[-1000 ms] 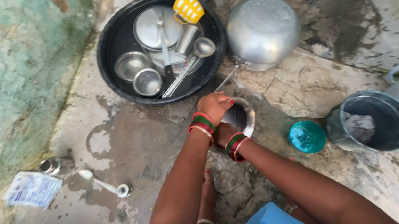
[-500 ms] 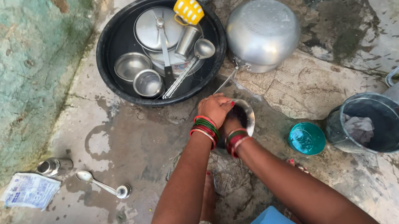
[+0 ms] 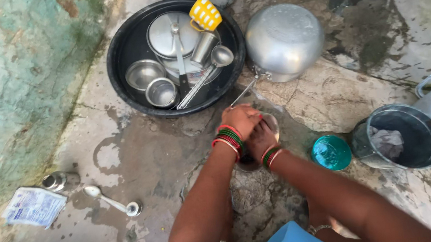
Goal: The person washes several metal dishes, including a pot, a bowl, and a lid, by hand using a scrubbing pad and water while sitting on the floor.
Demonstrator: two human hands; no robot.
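Both hands on a steel bowl (image 3: 271,122), floor centre.
Left hand (image 3: 240,119) grasps its rim; right hand (image 3: 261,138) presses inside (grip unclear). Black tub (image 3: 120,56) far, teal lid (image 3: 331,152) right.

We see soft, even daylight with no hard shadows; only faint shade lies beneath the arms at lower centre. The overturned steel pot (image 3: 284,39) at upper centre carries a broad, dull sheen, and the wet floor (image 3: 140,160) glints weakly. Focus is fairly sharp mid-frame, while the edges bend slightly and the corners look softer.
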